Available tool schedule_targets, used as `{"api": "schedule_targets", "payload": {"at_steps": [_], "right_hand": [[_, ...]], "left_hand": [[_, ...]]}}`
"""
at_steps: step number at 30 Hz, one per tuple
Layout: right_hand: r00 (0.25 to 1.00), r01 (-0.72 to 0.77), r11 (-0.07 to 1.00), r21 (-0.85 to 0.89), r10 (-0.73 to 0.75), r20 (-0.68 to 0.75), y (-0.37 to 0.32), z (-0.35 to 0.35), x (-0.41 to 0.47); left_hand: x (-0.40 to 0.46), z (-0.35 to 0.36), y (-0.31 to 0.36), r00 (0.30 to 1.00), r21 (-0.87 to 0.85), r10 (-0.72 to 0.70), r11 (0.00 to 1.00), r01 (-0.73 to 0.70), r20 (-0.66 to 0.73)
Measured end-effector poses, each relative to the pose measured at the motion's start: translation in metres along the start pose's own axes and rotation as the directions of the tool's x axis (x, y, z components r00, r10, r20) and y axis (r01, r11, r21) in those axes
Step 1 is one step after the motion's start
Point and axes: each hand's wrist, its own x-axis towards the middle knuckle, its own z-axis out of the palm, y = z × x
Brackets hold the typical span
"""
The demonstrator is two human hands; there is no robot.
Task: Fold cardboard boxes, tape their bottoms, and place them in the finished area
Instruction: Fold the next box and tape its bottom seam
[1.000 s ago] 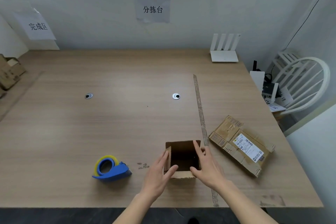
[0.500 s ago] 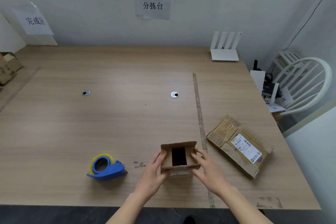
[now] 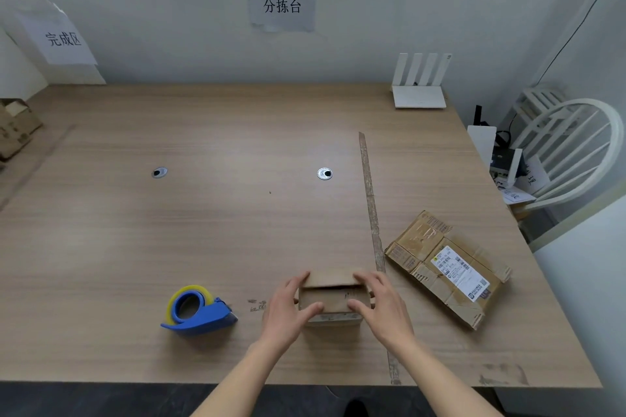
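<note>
A small brown cardboard box stands near the table's front edge, its flaps folded nearly closed with a thin dark gap between them. My left hand wraps its left side, thumb on the near flap and fingers over the far flap. My right hand holds the right side the same way. A blue tape dispenser with a yellow-edged roll lies on the table to the left of the box, apart from both hands.
A flattened cardboard box with a white label lies to the right. A strip of old tape runs down the table. Finished boxes sit at the far left edge. A white router and a chair stand at the right.
The box's flaps have gone from open, with the dark inside showing, to folded almost closed. Both hands moved from the sides onto the flaps.
</note>
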Motion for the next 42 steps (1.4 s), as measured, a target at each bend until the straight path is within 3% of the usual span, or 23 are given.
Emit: {"api": "schedule_targets", "payload": {"at_steps": [4,10,17,19,24,27,31,34,37,40,42], "right_hand": [[0.999,0.017,0.997,-0.075,-0.014,0.046,0.007,0.008,-0.005],[0.997,0.073,0.977,-0.2,-0.076,-0.004,0.006,0.014,0.001],[0.997,0.055,0.984,-0.167,-0.062,-0.037,-0.001,0.018,0.003],[0.997,0.057,0.983,-0.176,-0.064,-0.035,-0.002,0.015,0.004],[0.997,0.053,0.984,-0.171,-0.061,-0.043,-0.005,0.016,0.004],[0.996,0.062,0.985,-0.164,-0.071,-0.046,-0.003,0.017,0.006],[0.996,0.067,0.984,-0.167,-0.075,-0.042,0.002,0.018,0.008],[0.996,0.073,0.982,-0.174,-0.081,-0.04,0.002,0.019,0.008],[0.997,0.065,0.981,-0.181,-0.073,-0.035,0.001,0.021,0.006],[0.997,0.071,0.975,-0.209,-0.079,-0.026,-0.005,0.022,0.005],[0.995,0.094,0.97,-0.225,-0.1,-0.019,-0.012,0.022,0.006]], "left_hand": [[-0.004,0.002,-0.002,1.0,0.086,0.005,0.996,-0.007,0.029],[-0.007,0.005,-0.006,0.999,0.111,0.031,0.993,-0.033,0.022],[-0.004,-0.005,-0.01,0.998,0.06,0.026,0.998,-0.03,0.058],[-0.005,-0.021,-0.024,1.0,0.051,0.004,0.999,-0.004,-0.008],[-0.014,-0.067,-0.104,0.975,0.369,-0.11,0.912,0.177,-0.196],[-0.02,-0.083,-0.152,0.95,0.525,-0.245,0.792,0.31,-0.193],[-0.008,-0.091,-0.175,0.959,0.659,-0.264,0.704,0.263,-0.101],[-0.004,-0.098,-0.175,0.965,0.554,-0.261,0.798,0.237,-0.038],[-0.012,-0.111,-0.161,0.984,0.208,-0.177,0.964,0.168,0.028],[-0.016,-0.125,-0.119,0.997,-0.034,-0.024,0.999,0.027,0.067],[-0.013,-0.13,-0.079,0.991,-0.078,0.075,0.995,-0.067,0.113]]}}
